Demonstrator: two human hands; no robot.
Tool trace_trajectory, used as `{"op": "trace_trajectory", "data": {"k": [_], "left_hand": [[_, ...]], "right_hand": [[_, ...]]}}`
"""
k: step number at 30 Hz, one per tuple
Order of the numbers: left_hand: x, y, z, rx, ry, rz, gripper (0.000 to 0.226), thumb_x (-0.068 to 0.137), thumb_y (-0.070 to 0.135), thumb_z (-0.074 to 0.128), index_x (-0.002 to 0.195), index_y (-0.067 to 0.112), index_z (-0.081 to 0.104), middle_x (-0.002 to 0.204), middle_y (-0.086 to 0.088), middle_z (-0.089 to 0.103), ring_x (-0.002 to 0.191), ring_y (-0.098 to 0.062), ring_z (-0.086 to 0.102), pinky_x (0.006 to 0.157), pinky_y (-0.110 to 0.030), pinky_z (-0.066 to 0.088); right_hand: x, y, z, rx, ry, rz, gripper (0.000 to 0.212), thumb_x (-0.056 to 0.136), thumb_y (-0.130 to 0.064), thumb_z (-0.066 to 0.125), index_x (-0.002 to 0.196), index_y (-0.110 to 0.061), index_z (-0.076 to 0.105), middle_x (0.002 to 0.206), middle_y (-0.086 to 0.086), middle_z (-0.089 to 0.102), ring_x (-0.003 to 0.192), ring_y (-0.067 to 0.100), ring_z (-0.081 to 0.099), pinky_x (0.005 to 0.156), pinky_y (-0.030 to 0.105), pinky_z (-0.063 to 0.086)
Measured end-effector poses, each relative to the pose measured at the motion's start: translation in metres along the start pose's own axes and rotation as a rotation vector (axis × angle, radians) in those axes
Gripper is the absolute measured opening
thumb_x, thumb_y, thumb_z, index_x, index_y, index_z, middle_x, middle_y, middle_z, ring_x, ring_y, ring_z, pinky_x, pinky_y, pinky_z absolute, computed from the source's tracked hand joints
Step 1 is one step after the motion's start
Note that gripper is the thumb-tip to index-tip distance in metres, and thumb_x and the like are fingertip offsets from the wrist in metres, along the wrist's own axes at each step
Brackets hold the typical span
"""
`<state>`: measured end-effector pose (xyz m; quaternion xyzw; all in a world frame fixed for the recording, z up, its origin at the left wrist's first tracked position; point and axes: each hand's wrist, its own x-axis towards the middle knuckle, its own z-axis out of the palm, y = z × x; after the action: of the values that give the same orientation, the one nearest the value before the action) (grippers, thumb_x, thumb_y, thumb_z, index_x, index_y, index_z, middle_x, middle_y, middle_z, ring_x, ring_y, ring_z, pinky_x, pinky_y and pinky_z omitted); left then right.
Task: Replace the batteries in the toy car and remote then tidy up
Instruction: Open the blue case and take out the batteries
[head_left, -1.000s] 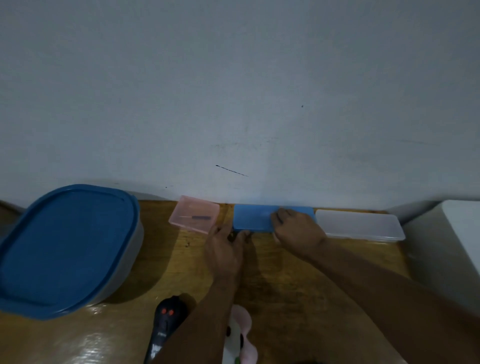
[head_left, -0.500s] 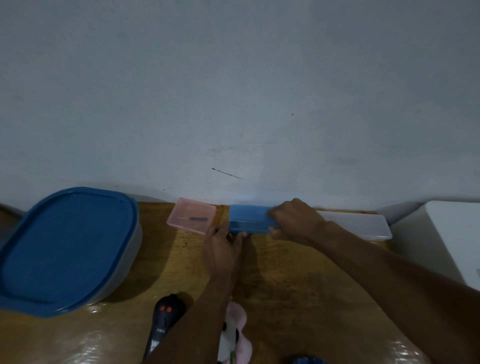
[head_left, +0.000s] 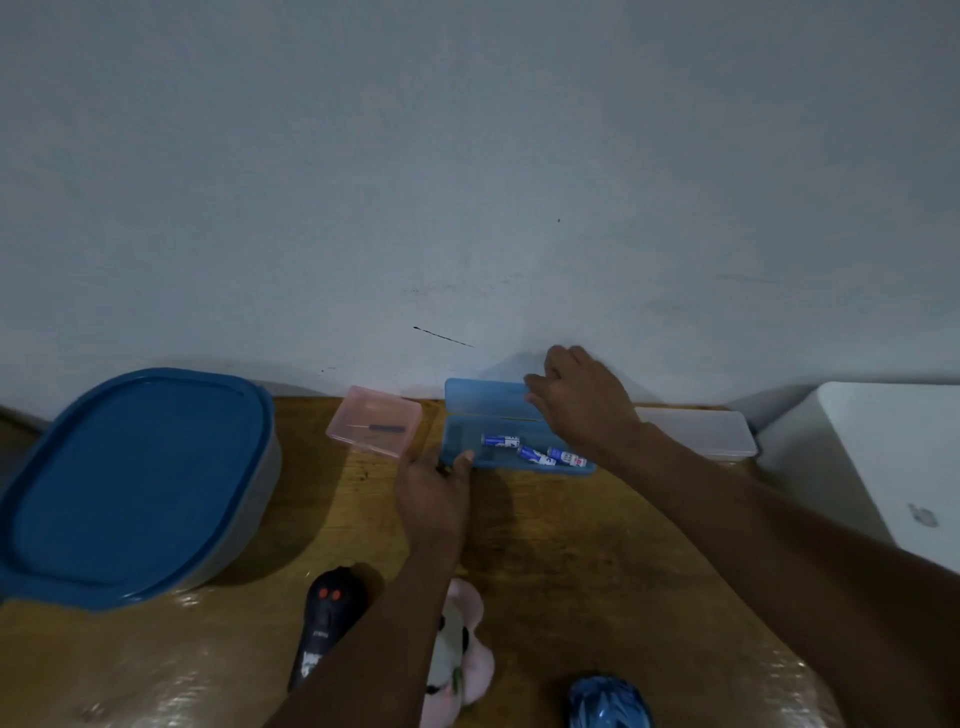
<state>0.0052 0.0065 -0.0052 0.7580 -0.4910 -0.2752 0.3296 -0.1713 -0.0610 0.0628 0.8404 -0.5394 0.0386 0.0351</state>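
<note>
Blue case (head_left: 470, 441) sitting open on wooden table (head_left: 597, 561) against grey wall (head_left: 467, 156), lid (head_left: 483, 397) tilting up toward wall. Three batteries (head_left: 535, 454) lying loose in case tray, blue-and-white labels showing, two on right touching each other. Right hand (head_left: 582, 402) gripping lid's right part, fingers (head_left: 537, 387) curling over lid edge, closed grip on lid. Left hand (head_left: 434, 493) bracing tray's near-left corner, thumb (head_left: 462, 460) pressing on tray rim; other fingers hiding under hand, so cannot tell whether grip closing fully round tray. Pink case (head_left: 374, 421) lying shut just left of blue case, thin dark tool inside showing through lid. Clear case (head_left: 696, 434) lying shut to right of blue case, partly hiding behind right forearm. Big grey tub with blue lid (head_left: 135, 483) sitting at table's left, well apart from cases. Black remote (head_left: 324, 629) with two red buttons lying near front edge, just left of left forearm. Pink and white toy car (head_left: 462, 649) lying beside remote, partly hiding under left forearm. Blue crinkly thing (head_left: 608, 701) peeking in at bottom edge, too cropped for naming. White box (head_left: 883, 457) standing at far right beside table.
</note>
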Motion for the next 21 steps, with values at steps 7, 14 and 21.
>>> {"op": "trace_trajectory", "data": {"k": [7, 14, 21], "left_hand": [[-0.005, 0.002, -0.003, -0.032, 0.011, 0.011, 0.028, 0.088, 0.033, 0.067, 0.105, 0.011, 0.071, 0.086, -0.004, 0.071, 0.076, -0.012, 0.059, 0.059, -0.022, 0.038], [-0.005, 0.002, -0.005, -0.044, 0.012, 0.023, 0.027, 0.088, 0.034, 0.067, 0.101, 0.011, 0.072, 0.079, 0.0, 0.067, 0.072, -0.011, 0.057, 0.053, -0.012, 0.032], [-0.005, -0.001, -0.005, -0.067, 0.016, 0.048, 0.027, 0.088, 0.035, 0.067, 0.098, 0.011, 0.072, 0.077, 0.0, 0.068, 0.072, -0.014, 0.061, 0.054, -0.016, 0.037]], "right_hand": [[-0.002, -0.003, 0.018, 0.106, -0.009, 0.077, 0.041, 0.073, 0.01, 0.066, 0.114, 0.004, 0.061, 0.092, 0.022, 0.065, 0.084, 0.038, 0.061, 0.068, 0.04, 0.051], [-0.011, -0.005, 0.016, 0.195, -0.012, 0.069, 0.043, 0.083, 0.001, 0.06, 0.125, 0.002, 0.052, 0.104, 0.023, 0.063, 0.091, 0.037, 0.06, 0.077, 0.043, 0.05], [-0.027, -0.022, 0.022, 0.182, -0.2, 0.121, 0.034, 0.098, -0.035, 0.042, 0.128, -0.02, 0.049, 0.114, 0.012, 0.056, 0.103, 0.031, 0.054, 0.08, 0.043, 0.051]]}}
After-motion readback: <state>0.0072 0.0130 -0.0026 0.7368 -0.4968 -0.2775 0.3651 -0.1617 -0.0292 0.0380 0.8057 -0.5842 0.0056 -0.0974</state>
